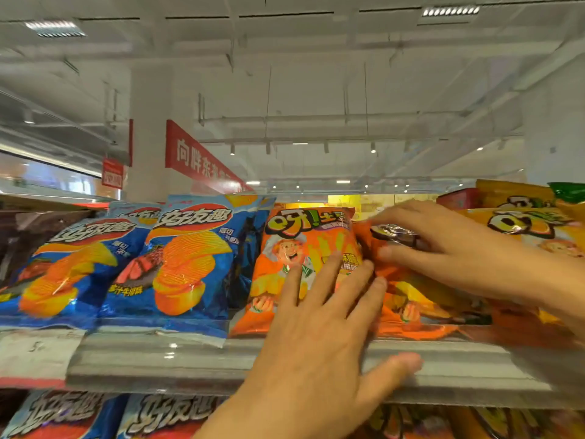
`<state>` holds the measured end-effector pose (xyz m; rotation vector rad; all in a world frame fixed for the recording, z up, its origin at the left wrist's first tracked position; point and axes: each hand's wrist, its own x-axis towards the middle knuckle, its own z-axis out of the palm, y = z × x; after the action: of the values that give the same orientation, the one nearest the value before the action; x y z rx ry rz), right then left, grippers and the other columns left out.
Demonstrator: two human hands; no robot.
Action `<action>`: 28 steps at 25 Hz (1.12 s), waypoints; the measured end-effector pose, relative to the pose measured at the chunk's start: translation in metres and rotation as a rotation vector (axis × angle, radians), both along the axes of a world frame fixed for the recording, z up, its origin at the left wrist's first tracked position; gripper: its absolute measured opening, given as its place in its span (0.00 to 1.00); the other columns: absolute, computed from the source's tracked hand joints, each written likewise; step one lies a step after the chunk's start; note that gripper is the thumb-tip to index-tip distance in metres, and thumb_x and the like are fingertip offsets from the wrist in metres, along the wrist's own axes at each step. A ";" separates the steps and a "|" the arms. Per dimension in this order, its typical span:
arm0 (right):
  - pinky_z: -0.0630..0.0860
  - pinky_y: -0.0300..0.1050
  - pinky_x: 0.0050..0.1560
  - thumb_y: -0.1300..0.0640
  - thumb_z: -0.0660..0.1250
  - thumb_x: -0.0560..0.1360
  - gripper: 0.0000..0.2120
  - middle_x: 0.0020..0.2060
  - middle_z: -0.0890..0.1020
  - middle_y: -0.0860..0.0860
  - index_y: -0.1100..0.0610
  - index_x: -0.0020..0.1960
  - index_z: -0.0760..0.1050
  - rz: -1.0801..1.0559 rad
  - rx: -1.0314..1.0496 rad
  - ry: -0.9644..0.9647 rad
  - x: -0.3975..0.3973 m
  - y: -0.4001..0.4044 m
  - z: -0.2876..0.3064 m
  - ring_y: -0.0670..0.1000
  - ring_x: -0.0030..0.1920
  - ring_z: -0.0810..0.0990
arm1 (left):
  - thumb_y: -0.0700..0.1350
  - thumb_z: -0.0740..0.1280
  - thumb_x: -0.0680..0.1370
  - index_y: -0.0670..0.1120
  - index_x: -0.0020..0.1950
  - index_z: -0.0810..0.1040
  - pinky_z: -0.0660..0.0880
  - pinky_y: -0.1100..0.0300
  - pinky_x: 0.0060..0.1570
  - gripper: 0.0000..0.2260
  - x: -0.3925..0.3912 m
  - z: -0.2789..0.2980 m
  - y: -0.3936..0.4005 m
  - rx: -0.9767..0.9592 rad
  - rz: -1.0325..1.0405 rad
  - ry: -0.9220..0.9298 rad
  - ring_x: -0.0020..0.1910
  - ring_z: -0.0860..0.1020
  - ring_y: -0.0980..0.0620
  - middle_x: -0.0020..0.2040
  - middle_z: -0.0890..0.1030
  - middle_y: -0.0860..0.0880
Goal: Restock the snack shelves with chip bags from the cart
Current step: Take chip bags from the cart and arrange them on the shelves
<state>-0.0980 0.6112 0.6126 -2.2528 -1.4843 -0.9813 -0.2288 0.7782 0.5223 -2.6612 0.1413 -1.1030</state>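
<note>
Head view: top snack shelf, seen from slightly below.
My left hand (pixel 319 327): fingers spread flat, fingertips pressed against the front of the upright orange foil chip bag with a cartoon face (pixel 297 267); thumb sticks out to the right over the clear plastic shelf lip (pixel 152 359). Nothing gripped.
My right hand (pixel 443 245): reaches in from the right, fingers on top and thumb below, pinching the top edge of a second orange foil chip bag (pixel 411 299) that leans just right of the first, touching it.
Orange bags: both standing on the shelf, bottoms behind the lip.
Left neighbours: two blue foil chip bags with ridged yellow chips printed on them (pixel 190 264), upright, side by side, the nearer one touching the first orange bag.
Right neighbours: yellow-orange snack bags (pixel 522 223), behind my right wrist.
Lower shelf: more blue bags (pixel 63 416), tops only.
Background: red hanging banner with white characters (pixel 196 156).
</note>
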 end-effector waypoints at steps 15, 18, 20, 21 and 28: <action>0.50 0.46 0.79 0.24 0.41 0.72 0.38 0.80 0.48 0.40 0.35 0.80 0.46 -0.421 -0.014 0.070 -0.051 -0.047 -0.094 0.45 0.80 0.45 | 0.75 0.41 0.74 0.58 0.82 0.51 0.29 0.42 0.75 0.40 0.006 -0.005 -0.007 -0.091 -0.136 0.018 0.80 0.35 0.55 0.82 0.48 0.60; 0.50 0.39 0.79 0.33 0.58 0.76 0.36 0.80 0.51 0.39 0.36 0.79 0.49 -0.257 -0.091 0.123 -0.054 -0.056 -0.087 0.41 0.80 0.48 | 0.75 0.37 0.73 0.57 0.82 0.40 0.26 0.47 0.74 0.41 0.019 -0.003 -0.034 -0.083 -0.214 0.029 0.79 0.31 0.58 0.83 0.43 0.58; 0.54 0.35 0.77 0.35 0.63 0.76 0.32 0.77 0.59 0.36 0.36 0.77 0.57 -0.153 -0.029 0.202 -0.055 -0.078 -0.078 0.35 0.77 0.54 | 0.76 0.31 0.70 0.58 0.82 0.40 0.29 0.45 0.76 0.43 0.024 -0.003 -0.046 -0.076 -0.197 0.068 0.80 0.36 0.58 0.83 0.46 0.59; 0.57 0.36 0.76 0.36 0.64 0.77 0.30 0.76 0.63 0.36 0.38 0.77 0.60 -0.167 0.035 0.196 -0.052 -0.094 -0.076 0.35 0.76 0.57 | 0.76 0.30 0.69 0.58 0.82 0.43 0.33 0.43 0.77 0.44 0.025 -0.002 -0.051 -0.066 -0.175 0.062 0.81 0.41 0.58 0.82 0.51 0.59; 0.50 0.50 0.80 0.27 0.52 0.76 0.37 0.81 0.47 0.40 0.34 0.80 0.44 -0.506 -0.047 0.105 -0.006 -0.178 -0.090 0.45 0.81 0.46 | 0.72 0.39 0.75 0.57 0.79 0.61 0.52 0.47 0.79 0.37 0.041 0.009 -0.116 -0.077 -0.199 -0.021 0.78 0.58 0.51 0.74 0.66 0.55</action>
<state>-0.1041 0.4330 0.5222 -2.7352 -0.9164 -0.9381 -0.1875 0.6621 0.5313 -2.7503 0.3736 -1.2181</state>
